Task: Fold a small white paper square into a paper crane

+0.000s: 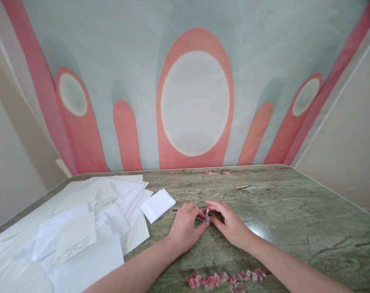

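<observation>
My left hand (185, 228) and my right hand (229, 224) rest close together on the wood-patterned table (294, 219), near its middle. Between their fingertips they pinch a small grey, shiny object (205, 216); it is too small to identify. Both hands have fingers curled around it. A folded white paper (157, 204) lies just left of my left hand.
A spread pile of white papers and envelopes (81, 228) covers the table's left part. A floral print (224, 280) runs along the table's near edge between my forearms. A pink and grey patterned wall hanging (194, 101) stands behind the table's far edge.
</observation>
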Available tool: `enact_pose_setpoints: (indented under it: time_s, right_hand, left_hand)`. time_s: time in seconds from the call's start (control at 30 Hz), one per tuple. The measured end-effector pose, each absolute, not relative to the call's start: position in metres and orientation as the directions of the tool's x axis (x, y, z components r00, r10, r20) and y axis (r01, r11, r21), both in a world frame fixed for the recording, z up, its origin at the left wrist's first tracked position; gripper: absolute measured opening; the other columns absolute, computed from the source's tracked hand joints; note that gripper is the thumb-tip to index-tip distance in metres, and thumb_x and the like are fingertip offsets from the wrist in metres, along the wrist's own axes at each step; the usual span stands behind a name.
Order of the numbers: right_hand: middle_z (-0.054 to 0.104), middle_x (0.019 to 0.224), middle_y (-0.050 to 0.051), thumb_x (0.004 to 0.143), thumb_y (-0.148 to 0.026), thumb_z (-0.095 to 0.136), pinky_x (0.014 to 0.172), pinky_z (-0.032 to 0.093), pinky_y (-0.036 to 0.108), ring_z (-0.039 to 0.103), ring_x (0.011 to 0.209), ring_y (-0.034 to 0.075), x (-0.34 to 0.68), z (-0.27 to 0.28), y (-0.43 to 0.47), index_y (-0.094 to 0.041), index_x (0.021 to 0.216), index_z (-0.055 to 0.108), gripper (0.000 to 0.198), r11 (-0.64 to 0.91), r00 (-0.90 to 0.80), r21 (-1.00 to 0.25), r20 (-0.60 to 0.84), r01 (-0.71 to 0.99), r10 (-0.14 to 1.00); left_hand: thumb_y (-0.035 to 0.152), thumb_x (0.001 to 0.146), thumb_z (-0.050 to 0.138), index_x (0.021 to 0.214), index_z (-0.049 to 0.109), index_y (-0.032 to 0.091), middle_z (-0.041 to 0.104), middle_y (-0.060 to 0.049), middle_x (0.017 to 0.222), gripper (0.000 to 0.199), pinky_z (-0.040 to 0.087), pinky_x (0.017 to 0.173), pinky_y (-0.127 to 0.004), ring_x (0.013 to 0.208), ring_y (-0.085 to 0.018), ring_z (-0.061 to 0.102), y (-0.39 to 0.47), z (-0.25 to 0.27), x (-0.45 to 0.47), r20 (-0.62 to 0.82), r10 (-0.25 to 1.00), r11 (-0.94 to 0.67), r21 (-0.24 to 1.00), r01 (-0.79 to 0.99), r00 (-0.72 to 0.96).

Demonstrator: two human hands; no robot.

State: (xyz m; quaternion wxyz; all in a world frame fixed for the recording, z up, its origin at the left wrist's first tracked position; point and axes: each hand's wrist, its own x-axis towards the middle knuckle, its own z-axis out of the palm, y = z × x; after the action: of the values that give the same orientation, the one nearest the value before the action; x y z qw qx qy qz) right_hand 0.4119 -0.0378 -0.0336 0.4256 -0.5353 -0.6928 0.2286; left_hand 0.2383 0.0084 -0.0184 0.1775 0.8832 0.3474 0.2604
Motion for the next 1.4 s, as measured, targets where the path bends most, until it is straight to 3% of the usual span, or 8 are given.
enact_pose_setpoints:
  time_s: [0.63,0.97,1.1,1.3,1.4]
  right_hand:
    - [0.064,0.079,0.0,0.077,-0.018,0.057,0.081,0.043,0.034,0.06,0.081,0.018,0.414,-0.035,-0.034,-0.021,0.106,0.056,0.029,0.258,0.008,-0.789,0.316,0.557,0.949]
    - [0.065,0.082,0.001,0.076,-0.018,0.059,0.079,0.044,0.033,0.06,0.082,0.018,0.415,-0.037,-0.035,-0.021,0.107,0.056,0.032,0.255,0.019,-0.796,0.317,0.549,0.948]
    - [0.066,0.08,0.001,0.076,-0.021,0.058,0.077,0.045,0.032,0.061,0.08,0.017,0.425,-0.036,-0.032,-0.021,0.105,0.057,0.029,0.249,0.039,-0.781,0.329,0.573,0.943]
    - [0.067,0.082,0.002,0.075,-0.029,0.058,0.078,0.044,0.033,0.06,0.08,0.019,0.476,-0.031,-0.01,-0.019,0.085,0.063,0.015,0.186,0.155,-0.721,0.378,0.668,0.913]
    - [0.067,0.084,0.002,0.076,-0.03,0.058,0.079,0.044,0.034,0.06,0.081,0.019,0.521,-0.036,0.004,-0.019,0.085,0.064,0.016,0.123,0.219,-0.703,0.375,0.7,0.901]
  left_hand:
    - [0.018,0.078,0.054,0.072,0.062,0.019,0.061,-0.004,0.083,0.009,0.04,0.08,-0.032,0.085,-0.02,0.052,0.011,-0.015,0.237,0.314,0.708,-0.684,0.53,0.501,0.633]
    - [0.02,0.077,0.055,0.081,0.063,0.02,0.06,-0.004,0.086,0.008,0.04,0.081,-0.033,0.088,-0.021,0.052,0.011,-0.016,0.236,0.319,0.709,-0.684,0.528,0.504,0.628]
    - [0.017,0.075,0.056,0.09,0.06,0.02,0.059,-0.004,0.09,0.017,0.04,0.083,-0.034,0.09,-0.021,0.051,0.011,-0.018,0.236,0.329,0.716,-0.679,0.531,0.506,0.615]
    - [0.014,0.075,0.054,0.09,0.059,0.02,0.058,-0.005,0.093,0.018,0.04,0.085,-0.035,0.091,-0.021,0.051,0.011,-0.019,0.235,0.329,0.71,-0.683,0.538,0.495,0.622]
    - [0.014,0.075,0.053,0.088,0.059,0.02,0.058,-0.005,0.092,0.016,0.04,0.084,-0.035,0.09,-0.021,0.051,0.011,-0.018,0.235,0.326,0.707,-0.685,0.537,0.493,0.627]
